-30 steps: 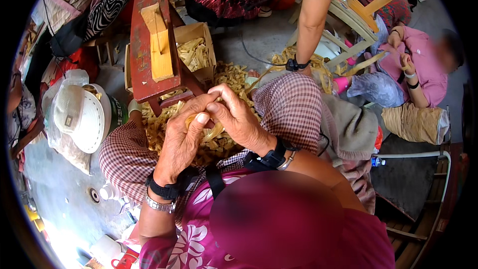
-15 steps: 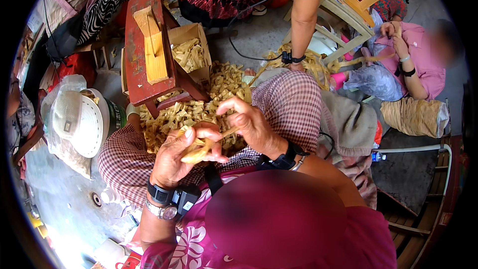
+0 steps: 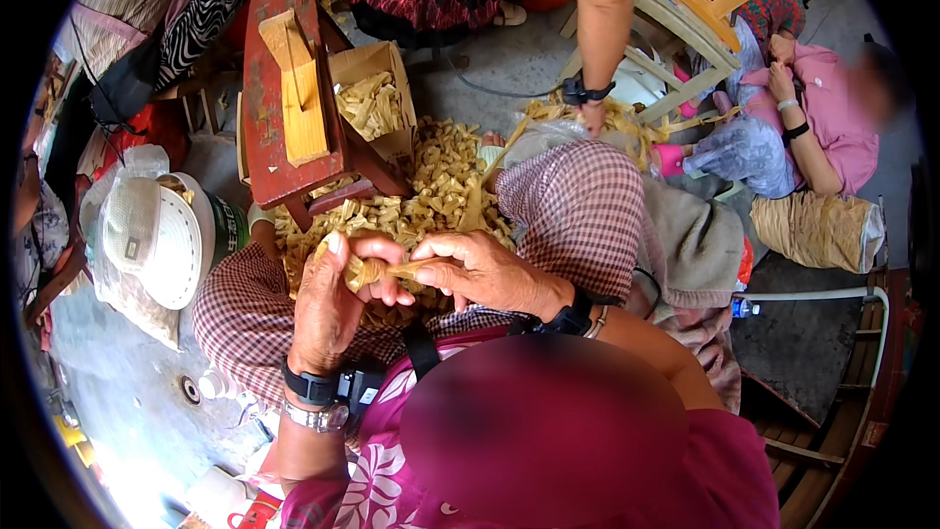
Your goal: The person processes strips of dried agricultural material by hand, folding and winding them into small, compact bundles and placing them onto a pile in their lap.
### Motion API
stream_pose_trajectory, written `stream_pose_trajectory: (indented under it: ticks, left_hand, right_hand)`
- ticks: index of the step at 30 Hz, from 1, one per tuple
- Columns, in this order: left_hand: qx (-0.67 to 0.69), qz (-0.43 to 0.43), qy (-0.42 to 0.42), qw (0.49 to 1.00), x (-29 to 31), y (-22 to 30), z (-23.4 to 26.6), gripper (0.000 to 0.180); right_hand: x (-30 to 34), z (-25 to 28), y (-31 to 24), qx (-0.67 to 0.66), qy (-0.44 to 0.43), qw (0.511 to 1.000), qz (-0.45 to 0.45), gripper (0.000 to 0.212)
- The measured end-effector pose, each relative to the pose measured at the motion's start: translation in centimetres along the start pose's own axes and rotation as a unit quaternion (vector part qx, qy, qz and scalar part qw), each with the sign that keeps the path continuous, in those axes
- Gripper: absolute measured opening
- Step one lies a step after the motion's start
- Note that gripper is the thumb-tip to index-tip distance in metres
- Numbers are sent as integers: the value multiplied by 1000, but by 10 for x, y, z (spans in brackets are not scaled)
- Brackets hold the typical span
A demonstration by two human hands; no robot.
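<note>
A soft yellowish strip that looks like bean curd skin [image 3: 364, 272] is bunched into a knot-like lump at the fingers of my left hand [image 3: 328, 304]. Those fingers are curled round it. My right hand [image 3: 499, 276] pinches the strip's other end between thumb and fingers, close to the left fingertips. Just beyond both hands, a large pile of small knotted yellow pieces [image 3: 441, 181] spreads between my legs. Part of the lump is hidden by my left fingers.
A red wooden bench [image 3: 269, 127] with a yellow wooden block [image 3: 302, 103] stands beyond the pile. A cardboard box [image 3: 397, 69] holds more pieces. Another person's hand [image 3: 592, 118] reaches into long yellow strips [image 3: 632, 132]. A white hat [image 3: 176, 240] lies at left.
My right hand has come down and closed in on the strip, which is now more tightly bunched. The other person's hand has moved slightly within the loose strips.
</note>
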State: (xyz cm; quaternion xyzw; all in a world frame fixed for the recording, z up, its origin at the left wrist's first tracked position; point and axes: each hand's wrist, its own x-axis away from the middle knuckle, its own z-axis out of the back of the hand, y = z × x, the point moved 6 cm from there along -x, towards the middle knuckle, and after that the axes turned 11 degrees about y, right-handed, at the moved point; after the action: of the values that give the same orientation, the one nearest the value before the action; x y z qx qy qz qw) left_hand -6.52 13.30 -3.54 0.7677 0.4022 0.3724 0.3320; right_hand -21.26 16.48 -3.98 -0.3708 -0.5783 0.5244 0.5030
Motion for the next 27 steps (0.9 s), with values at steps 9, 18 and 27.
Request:
stream_pose_trajectory:
  ticks: [9, 18, 27]
  left_hand:
    - [-176, 38, 104, 978, -3, -4, 5, 26]
    - [-108, -15, 102, 989, -8, 10, 16, 10]
    - [-1, -125, 145, 981, -41, 85, 24, 5]
  right_hand:
    - [-10, -3, 3, 66, 109, 992, 15, 13]
    - [-29, -18, -19, 97, 40, 982, 155, 18]
    - [-78, 18, -86, 204, 31, 961, 185, 30]
